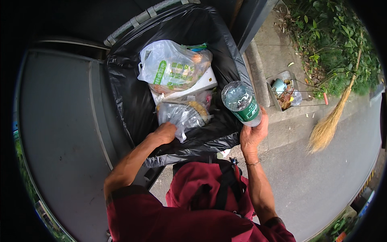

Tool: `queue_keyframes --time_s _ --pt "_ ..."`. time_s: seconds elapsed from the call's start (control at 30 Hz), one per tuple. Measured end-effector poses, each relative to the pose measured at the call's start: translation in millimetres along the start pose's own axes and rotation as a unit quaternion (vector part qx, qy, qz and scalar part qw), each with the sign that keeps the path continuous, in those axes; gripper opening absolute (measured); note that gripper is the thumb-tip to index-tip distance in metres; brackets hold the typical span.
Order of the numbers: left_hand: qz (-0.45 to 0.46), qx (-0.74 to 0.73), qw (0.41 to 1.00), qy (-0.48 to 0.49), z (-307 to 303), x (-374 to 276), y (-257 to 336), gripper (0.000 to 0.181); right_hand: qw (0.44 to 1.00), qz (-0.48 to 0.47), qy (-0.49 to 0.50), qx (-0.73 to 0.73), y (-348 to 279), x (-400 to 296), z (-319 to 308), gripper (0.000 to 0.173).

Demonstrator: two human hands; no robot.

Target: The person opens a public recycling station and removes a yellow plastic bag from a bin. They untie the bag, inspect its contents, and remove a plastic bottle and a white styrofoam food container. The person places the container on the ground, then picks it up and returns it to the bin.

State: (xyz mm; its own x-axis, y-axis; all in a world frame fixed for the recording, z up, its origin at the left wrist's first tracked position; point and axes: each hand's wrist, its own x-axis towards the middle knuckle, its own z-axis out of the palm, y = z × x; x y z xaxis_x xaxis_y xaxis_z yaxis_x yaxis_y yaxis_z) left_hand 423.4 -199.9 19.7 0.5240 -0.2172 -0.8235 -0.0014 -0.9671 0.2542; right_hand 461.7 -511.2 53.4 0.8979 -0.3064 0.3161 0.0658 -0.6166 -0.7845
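A wheeled-type bin lined with a black plastic bag (pixel 127 121) stands before me. My left hand (pixel 165 133) reaches inside it and is closed on a clear plastic bag (pixel 181 116) holding something yellowish. Beyond this lies a white plastic bag with green print (pixel 169 66), filled with refuse, on a white foam piece (pixel 208 79). At the bin's right rim, my right hand (pixel 255 130) holds a clear plastic bottle with a green label (pixel 242 103), gripped near its lower end. What the fingers under the bottle do is partly hidden.
Right of the bin, a metal dustpan (pixel 273 98) with leaves and litter stands by the stone kerb (pixel 259 69). A straw broom (pixel 328 130) leans against green shrubs (pixel 329 54). A grey metal panel (pixel 60 121) is at the left, a dark post (pixel 252 27) at the top.
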Motion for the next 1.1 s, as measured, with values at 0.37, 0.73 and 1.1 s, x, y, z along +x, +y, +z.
queue_keyframes --time_s 0.37,0.73,1.1 --pt "0.056 -0.060 0.996 -0.037 13.1 11.4 -35.4 0.028 0.999 -0.027 -0.027 -0.002 -5.3 4.5 -1.4 0.027" --pt "0.046 0.184 0.870 0.455 -219.8 128.2 -28.2 0.029 0.999 -0.016 -0.042 -0.029 -0.1 5.3 -2.0 0.033" --pt "-0.152 0.292 0.849 0.414 -217.4 197.1 -42.6 0.021 0.997 -0.025 -0.047 -0.049 -0.4 7.5 -2.4 0.036"
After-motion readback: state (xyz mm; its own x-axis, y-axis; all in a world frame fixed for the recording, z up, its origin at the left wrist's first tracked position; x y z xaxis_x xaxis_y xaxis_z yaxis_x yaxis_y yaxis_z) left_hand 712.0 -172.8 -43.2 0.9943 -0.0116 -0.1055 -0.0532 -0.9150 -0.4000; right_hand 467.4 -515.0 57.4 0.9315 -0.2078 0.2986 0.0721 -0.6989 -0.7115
